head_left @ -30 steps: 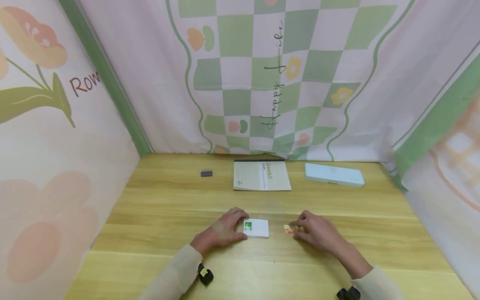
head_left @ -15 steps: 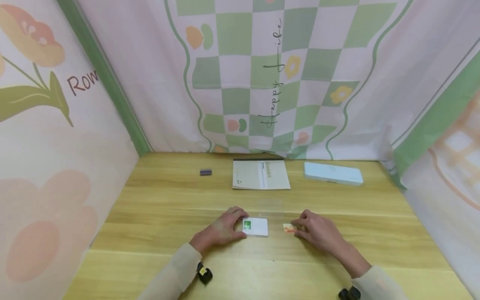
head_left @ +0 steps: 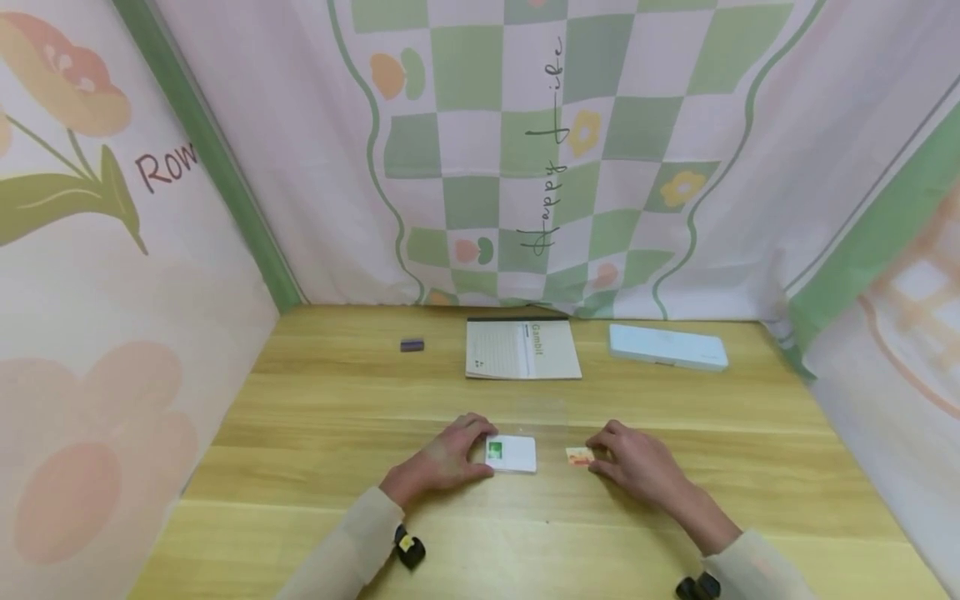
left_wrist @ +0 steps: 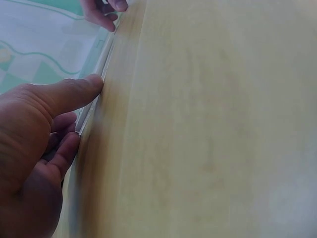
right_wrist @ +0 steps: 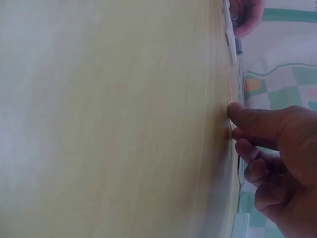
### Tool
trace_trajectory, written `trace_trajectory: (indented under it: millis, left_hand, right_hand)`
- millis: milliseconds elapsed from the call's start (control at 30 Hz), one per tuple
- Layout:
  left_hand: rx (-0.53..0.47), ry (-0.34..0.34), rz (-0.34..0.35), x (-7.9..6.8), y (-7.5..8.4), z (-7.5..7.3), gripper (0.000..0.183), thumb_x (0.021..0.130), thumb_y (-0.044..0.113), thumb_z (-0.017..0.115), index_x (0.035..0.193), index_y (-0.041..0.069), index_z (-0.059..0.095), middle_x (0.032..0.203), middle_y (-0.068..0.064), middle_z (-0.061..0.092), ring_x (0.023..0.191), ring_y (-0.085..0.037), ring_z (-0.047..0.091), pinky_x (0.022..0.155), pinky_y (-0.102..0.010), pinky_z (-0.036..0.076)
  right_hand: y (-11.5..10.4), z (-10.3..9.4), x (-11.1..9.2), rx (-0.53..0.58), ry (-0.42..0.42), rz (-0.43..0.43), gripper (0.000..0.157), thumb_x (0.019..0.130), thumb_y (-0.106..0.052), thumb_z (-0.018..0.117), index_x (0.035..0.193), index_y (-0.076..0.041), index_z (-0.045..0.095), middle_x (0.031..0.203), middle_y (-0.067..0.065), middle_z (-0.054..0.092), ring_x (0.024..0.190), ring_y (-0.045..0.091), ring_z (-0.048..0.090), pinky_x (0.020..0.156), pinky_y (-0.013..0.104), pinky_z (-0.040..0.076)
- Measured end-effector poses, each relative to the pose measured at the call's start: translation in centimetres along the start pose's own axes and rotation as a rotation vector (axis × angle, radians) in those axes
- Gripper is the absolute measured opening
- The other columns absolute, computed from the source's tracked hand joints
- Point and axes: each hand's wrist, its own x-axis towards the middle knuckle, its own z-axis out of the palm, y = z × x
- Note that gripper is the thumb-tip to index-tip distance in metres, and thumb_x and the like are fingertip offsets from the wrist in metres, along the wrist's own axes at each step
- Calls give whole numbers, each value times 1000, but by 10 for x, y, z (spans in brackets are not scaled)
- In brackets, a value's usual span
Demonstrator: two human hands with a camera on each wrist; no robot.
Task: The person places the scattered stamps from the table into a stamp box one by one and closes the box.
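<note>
A flat white rectangular piece like a thick card (head_left: 519, 455), with a small green picture at its left end, lies near the table's front middle. My left hand (head_left: 450, 454) grips its left end, thumb on the near edge and fingers on the far one; the left wrist view shows the thumb (left_wrist: 74, 94) against its thin side. To the right, my right hand (head_left: 637, 461) pinches a small yellow-and-orange card (head_left: 579, 456) by its right end. From the right wrist that card (right_wrist: 230, 89) appears almost edge-on, close over the wood. A gap separates the two pieces.
A faint clear sheet (head_left: 543, 412) lies just beyond the white piece. Farther back on the wooden table (head_left: 337, 467) are a dark small block (head_left: 412, 345), a notebook (head_left: 498, 350) and a pale blue case (head_left: 667, 347). Patterned curtains (head_left: 480, 75) hang behind.
My right fingertips have shifted very slightly to the right, and a bit more of the orange card shows. The left hand and the white piece stay in place.
</note>
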Motion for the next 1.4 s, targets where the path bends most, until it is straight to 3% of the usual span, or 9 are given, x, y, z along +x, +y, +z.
trace_trajectory:
  millis: [767,1000,1267,1400]
  left_hand:
    - [-4,1,5,0,0,2,57,86,33,74,134,13,51,135,-2,49,126,-16,47,110,-33,39]
    - [-4,4,9,-1,1,0,56,87,32,74,134,12,51,134,-3,49,125,-17,47,110,-34,40]
    - [-13,-2,7,0,1,-1,57,87,33,73,135,12,50,135,-3,49,125,-17,47,110,-34,40]
    - [-9,-3,11,0,1,-2,57,88,32,73,135,12,50,136,-4,49,126,-18,47,110,-34,40]
  right_hand:
    - [0,4,-2,-16,21,-14,23,79,-29,81,94,-13,73,85,-7,60,70,6,55,59,24,49]
    - [0,4,-2,-12,30,3,23,78,-31,80,92,-15,73,85,-6,61,72,7,56,62,28,51]
    - [1,3,-1,13,23,-1,32,79,-31,80,107,-15,74,91,-5,61,71,5,53,59,23,47]
    - [0,3,0,16,7,-11,26,80,-28,79,103,-16,76,90,-7,61,71,4,53,59,21,46]
